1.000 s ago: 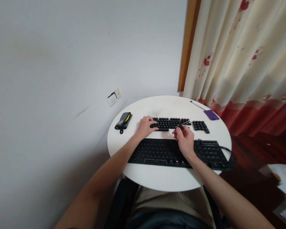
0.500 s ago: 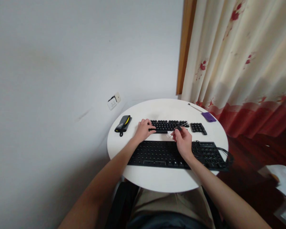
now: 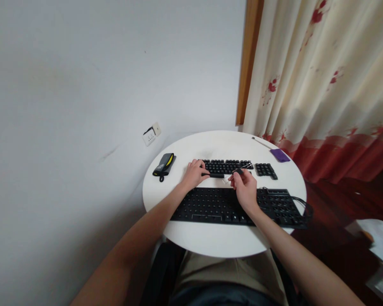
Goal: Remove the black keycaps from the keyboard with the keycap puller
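Note:
My left hand (image 3: 194, 173) is at the left end of a long black space bar keycap (image 3: 217, 175), its thumb and forefinger pinched together on that end. Behind the bar, rows of loose black keycaps (image 3: 225, 166) are laid out on the white table. My right hand (image 3: 245, 187) is closed around a small tool with a dark middle and thin wire ends, which looks like a keycap puller (image 3: 248, 165). A pale end of it points down and left. Below both hands lies a black keyboard base (image 3: 207, 204) stripped of its caps, partly covered by my right wrist.
A separate block of keycaps (image 3: 266, 170) sits to the right. Farther back are a thin brush (image 3: 261, 143) and a purple cloth (image 3: 280, 155). A grey and yellow pouch (image 3: 164, 165) lies at the left. The keyboard's coiled cable (image 3: 306, 208) overhangs the table's right edge.
My left hand has shifted slightly right, and its thumb and forefinger have drawn together on the space bar's end. The right hand stays nearly still with the tool.

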Demonstrator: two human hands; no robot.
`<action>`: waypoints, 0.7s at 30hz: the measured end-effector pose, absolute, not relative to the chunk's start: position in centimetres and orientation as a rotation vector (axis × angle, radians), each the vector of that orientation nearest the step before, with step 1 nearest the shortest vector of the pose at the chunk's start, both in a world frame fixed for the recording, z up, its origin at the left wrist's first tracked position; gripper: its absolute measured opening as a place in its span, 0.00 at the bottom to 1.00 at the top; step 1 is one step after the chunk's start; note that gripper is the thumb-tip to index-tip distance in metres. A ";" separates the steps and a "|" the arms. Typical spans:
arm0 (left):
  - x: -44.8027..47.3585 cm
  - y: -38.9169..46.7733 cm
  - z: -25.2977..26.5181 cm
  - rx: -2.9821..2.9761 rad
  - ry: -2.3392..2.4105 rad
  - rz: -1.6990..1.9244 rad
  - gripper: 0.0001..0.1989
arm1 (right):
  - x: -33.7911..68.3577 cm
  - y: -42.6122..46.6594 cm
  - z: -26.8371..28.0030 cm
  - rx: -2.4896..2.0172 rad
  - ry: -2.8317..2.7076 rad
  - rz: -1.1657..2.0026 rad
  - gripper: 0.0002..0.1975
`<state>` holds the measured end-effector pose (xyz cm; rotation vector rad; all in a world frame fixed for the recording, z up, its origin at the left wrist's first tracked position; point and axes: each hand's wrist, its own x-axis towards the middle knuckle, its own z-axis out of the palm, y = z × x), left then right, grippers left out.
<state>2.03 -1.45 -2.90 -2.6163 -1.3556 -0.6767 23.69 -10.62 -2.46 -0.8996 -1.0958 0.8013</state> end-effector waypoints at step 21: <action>0.3 -1.6 -1.5 -2.445 -1.473 -0.931 0.15 | 23.7 -10.6 -2.6 -0.906 -1.100 0.795 0.10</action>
